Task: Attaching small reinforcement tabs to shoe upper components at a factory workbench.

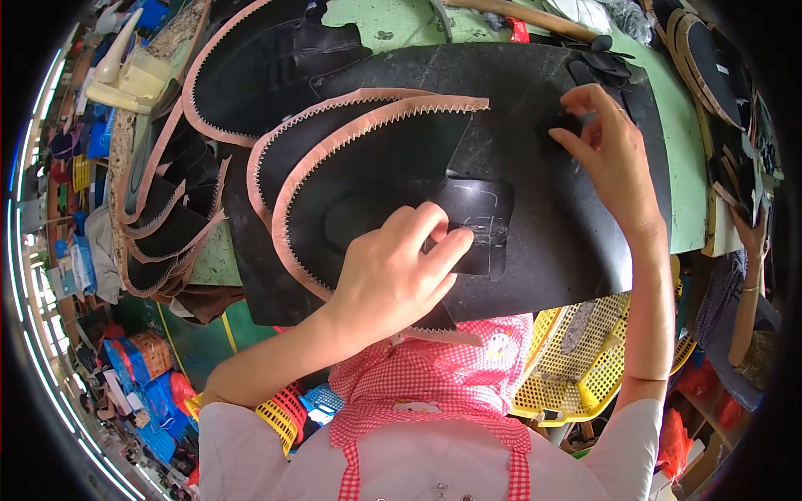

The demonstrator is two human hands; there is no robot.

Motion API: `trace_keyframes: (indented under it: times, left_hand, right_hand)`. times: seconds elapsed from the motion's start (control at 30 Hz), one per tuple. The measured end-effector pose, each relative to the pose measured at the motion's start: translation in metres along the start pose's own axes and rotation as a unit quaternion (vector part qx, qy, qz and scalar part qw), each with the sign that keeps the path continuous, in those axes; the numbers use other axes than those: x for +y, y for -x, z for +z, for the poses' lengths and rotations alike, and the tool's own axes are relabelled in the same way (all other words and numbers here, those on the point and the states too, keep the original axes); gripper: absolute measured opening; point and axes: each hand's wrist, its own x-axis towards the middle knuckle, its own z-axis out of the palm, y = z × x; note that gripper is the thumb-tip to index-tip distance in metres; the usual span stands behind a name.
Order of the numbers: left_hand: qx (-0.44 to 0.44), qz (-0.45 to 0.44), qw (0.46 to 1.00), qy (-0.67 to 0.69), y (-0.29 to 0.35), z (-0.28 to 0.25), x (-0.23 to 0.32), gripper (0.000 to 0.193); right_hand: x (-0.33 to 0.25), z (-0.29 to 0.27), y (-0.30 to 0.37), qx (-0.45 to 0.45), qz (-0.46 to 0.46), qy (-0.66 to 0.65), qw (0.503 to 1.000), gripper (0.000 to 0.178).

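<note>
A black shoe piece (393, 159) with a pinkish, zigzag-notched border lies on a dark board (560, 225) in front of me. My left hand (397, 267) rests on its near part, thumb and forefinger closed at the edge of a black flap (476, 221) marked with pale lines. To the right, my right hand (610, 150) is raised over the board, fingers curled. Between its thumb and forefinger a small black piece (569, 125) shows, hard to tell from the dark board behind it. A similar bordered piece (280, 159) sits partly beneath the first.
More bordered black pieces (251, 75) lie at the far left, with others stacked (710, 67) at the right. Small black scraps (603, 65) and a wooden-handled tool (526, 12) are at the back. A yellow basket (576, 359) stands below the board. Another person's hand (752, 232) shows at right.
</note>
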Motion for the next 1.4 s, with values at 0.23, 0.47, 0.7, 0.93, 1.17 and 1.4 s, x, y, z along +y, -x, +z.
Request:
trace_keyframes:
  times: [0.23, 0.47, 0.7, 0.93, 1.17, 1.4]
  left_hand:
    - [-0.027, -0.007, 0.998, 0.059, -0.027, -0.022, -0.011, 0.029]
    - [0.072, -0.001, 0.996, 0.043, -0.075, 0.009, -0.004, 0.046]
    - [0.051, 0.031, 0.986, 0.153, -0.090, 0.015, -0.007, 0.034]
    - [-0.116, -0.109, 0.880, 0.447, -0.080, -0.009, -0.009, 0.019]
    - [-0.198, -0.141, 0.860, 0.448, -0.064, -0.030, 0.007, 0.021]
    - [-0.080, 0.026, 0.978, 0.192, -0.020, -0.030, -0.038, 0.017]
  right_hand:
    - [0.017, -0.007, 0.013, -0.035, 0.016, -0.006, 0.999, 0.019]
    - [0.003, -0.005, 0.026, -0.040, 0.103, -0.346, 0.932, 0.012]
    - [-0.013, -0.010, 0.039, -0.093, 0.166, -0.495, 0.848, 0.022]
    - [0.000, -0.012, 0.027, 0.049, 0.003, -0.081, 0.996, 0.041]
    - [-0.023, -0.007, 0.044, -0.112, -0.115, -0.317, 0.935, 0.021]
    - [-0.011, -0.024, 0.064, -0.160, 0.172, -0.424, 0.875, 0.009]
